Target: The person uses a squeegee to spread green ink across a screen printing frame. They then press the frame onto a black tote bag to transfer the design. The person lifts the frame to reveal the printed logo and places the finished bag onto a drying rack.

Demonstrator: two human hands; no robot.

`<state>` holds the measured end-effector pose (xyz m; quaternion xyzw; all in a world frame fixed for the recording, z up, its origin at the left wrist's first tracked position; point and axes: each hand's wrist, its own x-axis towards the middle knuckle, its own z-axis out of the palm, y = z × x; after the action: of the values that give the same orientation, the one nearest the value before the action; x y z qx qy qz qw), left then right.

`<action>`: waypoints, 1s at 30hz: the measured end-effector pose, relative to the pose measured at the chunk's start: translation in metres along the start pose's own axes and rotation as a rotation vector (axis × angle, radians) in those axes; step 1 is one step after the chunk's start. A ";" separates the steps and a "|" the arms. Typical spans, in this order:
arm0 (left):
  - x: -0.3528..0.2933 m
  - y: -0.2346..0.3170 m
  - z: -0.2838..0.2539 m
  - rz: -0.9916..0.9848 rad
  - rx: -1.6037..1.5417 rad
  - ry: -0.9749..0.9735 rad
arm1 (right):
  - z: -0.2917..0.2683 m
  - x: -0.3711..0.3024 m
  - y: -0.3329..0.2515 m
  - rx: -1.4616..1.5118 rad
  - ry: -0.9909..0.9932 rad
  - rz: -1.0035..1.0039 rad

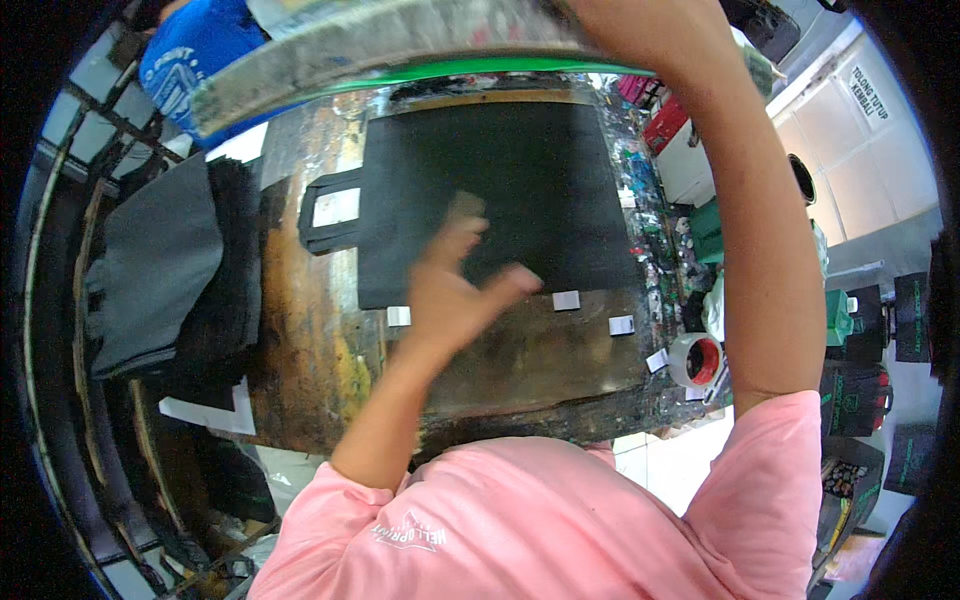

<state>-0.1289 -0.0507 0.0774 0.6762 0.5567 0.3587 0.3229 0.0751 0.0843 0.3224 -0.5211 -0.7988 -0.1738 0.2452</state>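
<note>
Over the black bag (550,170), the left hand (448,292) spreads loosely, seemingly empty — perhaps to flatten it; beyond, the right hand (645,25) meets a raised frame (400,46) — grip unclear.

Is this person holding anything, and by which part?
The left hand holds nothing, open over the black bag. The right hand is by the raised frame, fingers out of view: can't tell.

A black bag (545,190) is laid flat, its handle loop (335,238) pointed left, while a grey-stained frame (420,45) with a green lower edge is raised beyond it.
</note>
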 end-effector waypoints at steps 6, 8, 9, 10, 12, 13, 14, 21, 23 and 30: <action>-0.008 0.001 -0.157 -0.044 -0.594 0.282 | 0.011 -0.114 -0.038 -0.077 0.040 -0.092; -0.034 -0.021 -0.133 -0.100 -0.402 0.252 | 0.029 -0.147 -0.038 -0.016 -0.169 -0.076; -0.051 -0.035 -0.118 -0.133 -0.361 0.264 | 0.044 -0.158 -0.039 -0.027 -0.244 -0.064; -0.064 -0.052 -0.103 -0.211 -0.251 0.287 | 0.057 -0.167 -0.041 0.008 -0.275 -0.029; -0.081 -0.088 -0.079 -0.164 -0.060 0.325 | 0.073 -0.180 -0.036 0.036 -0.317 0.013; -0.089 -0.104 -0.073 -0.183 0.195 0.310 | 0.077 -0.186 -0.036 0.028 -0.363 0.035; -0.097 -0.118 -0.065 -0.107 0.207 0.342 | 0.080 -0.191 -0.038 0.017 -0.418 0.068; -0.106 -0.156 -0.054 0.009 0.331 0.347 | 0.098 -0.233 -0.072 0.105 -0.470 0.096; -0.107 -0.154 -0.054 0.016 0.274 0.341 | 0.127 -0.226 -0.060 0.058 -0.324 0.060; -0.103 -0.151 -0.058 0.017 0.279 0.318 | 0.253 -0.115 0.019 -0.061 -0.184 0.032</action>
<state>-0.2694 -0.1243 -0.0313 0.6537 0.6393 0.3832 0.1312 0.0778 0.1409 0.0501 -0.5548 -0.8039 -0.1456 0.1576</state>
